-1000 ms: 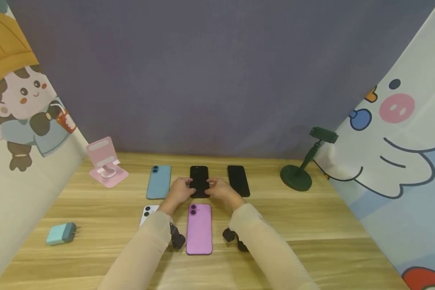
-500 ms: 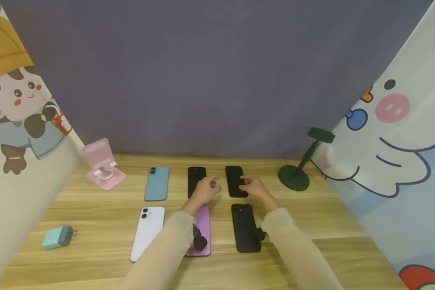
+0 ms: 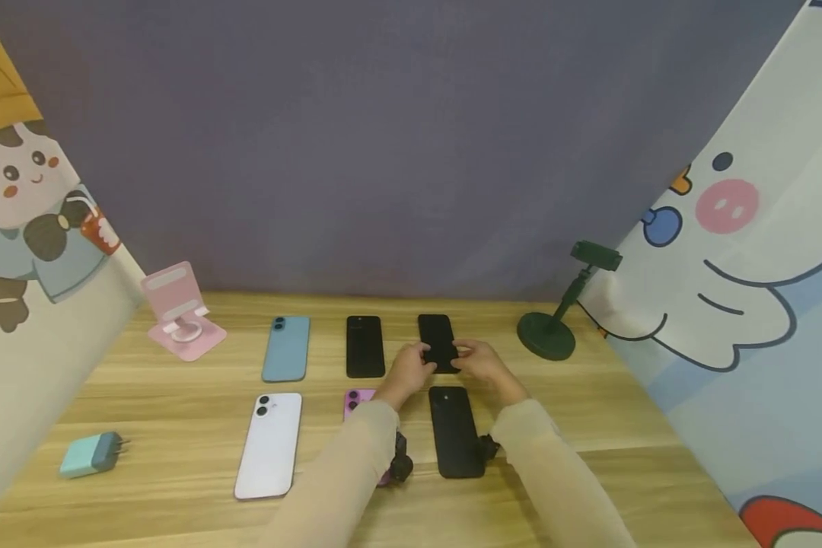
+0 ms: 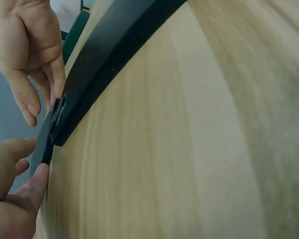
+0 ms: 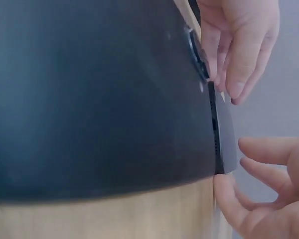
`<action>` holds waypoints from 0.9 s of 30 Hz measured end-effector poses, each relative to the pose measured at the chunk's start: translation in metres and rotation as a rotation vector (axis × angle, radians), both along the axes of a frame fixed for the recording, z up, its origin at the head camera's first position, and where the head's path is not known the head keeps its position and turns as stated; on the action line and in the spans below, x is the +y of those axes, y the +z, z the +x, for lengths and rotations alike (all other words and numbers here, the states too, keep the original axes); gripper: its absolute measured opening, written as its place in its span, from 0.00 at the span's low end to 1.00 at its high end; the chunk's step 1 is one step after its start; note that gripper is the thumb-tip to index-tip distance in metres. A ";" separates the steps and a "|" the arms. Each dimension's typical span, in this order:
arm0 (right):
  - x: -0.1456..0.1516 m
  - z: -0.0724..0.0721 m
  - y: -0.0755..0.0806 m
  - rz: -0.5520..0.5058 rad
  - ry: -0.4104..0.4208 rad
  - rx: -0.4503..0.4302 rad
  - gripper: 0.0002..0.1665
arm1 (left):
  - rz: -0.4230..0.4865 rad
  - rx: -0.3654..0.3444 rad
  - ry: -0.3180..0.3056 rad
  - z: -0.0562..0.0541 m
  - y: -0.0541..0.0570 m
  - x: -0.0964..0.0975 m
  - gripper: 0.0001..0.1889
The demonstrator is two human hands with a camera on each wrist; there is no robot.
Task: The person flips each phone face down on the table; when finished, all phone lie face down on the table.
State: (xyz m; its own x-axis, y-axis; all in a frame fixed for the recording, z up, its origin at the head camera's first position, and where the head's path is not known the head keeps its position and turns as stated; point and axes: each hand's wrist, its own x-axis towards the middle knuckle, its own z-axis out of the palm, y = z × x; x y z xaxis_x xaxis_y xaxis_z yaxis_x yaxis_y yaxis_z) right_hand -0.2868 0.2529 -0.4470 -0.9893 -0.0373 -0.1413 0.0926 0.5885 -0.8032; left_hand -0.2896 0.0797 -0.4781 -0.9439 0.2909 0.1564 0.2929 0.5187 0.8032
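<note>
A black phone point(image 3: 437, 335) lies flat in the back row at the right, between both hands. My left hand point(image 3: 409, 373) is at its left edge; in the left wrist view the thumb point(image 4: 39, 185) meets the phone's corner. From the other side my right hand point(image 3: 485, 367) reaches its right edge, and the right wrist view shows a fingertip point(image 5: 222, 183) against the phone's lower corner. The fingers of both hands are loosely bent. Nearer lies another black phone point(image 3: 456, 438), back up, which looms large in both wrist views. My left forearm hides most of a pink phone point(image 3: 356, 397).
Left of the hands lie another black phone point(image 3: 365, 346), a blue phone point(image 3: 287, 350) and a white phone point(image 3: 269, 449). A pink folding stand point(image 3: 183, 320) is at the back left, a green stand point(image 3: 548, 335) at the back right. A teal charger plug point(image 3: 90, 455) sits at the left.
Both hands have left the middle black phone in the back row and moved right to the edges of the right one. The head view has shifted slightly right.
</note>
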 end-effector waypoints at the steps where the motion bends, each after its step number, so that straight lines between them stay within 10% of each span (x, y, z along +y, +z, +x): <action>1: -0.001 -0.001 0.000 -0.015 -0.010 0.001 0.29 | -0.006 0.006 0.016 0.000 0.000 0.000 0.19; 27: 0.002 -0.005 -0.004 -0.155 -0.054 -0.024 0.27 | -0.045 0.048 0.041 0.004 0.001 0.001 0.15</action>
State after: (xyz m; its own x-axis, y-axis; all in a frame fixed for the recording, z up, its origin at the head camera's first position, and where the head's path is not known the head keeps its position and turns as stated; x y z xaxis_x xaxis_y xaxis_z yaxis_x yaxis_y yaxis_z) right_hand -0.2913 0.2546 -0.4513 -0.9868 -0.0075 -0.1615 0.1408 0.4518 -0.8810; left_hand -0.2860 0.0804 -0.4775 -0.9470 0.2597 0.1893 0.3081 0.5660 0.7647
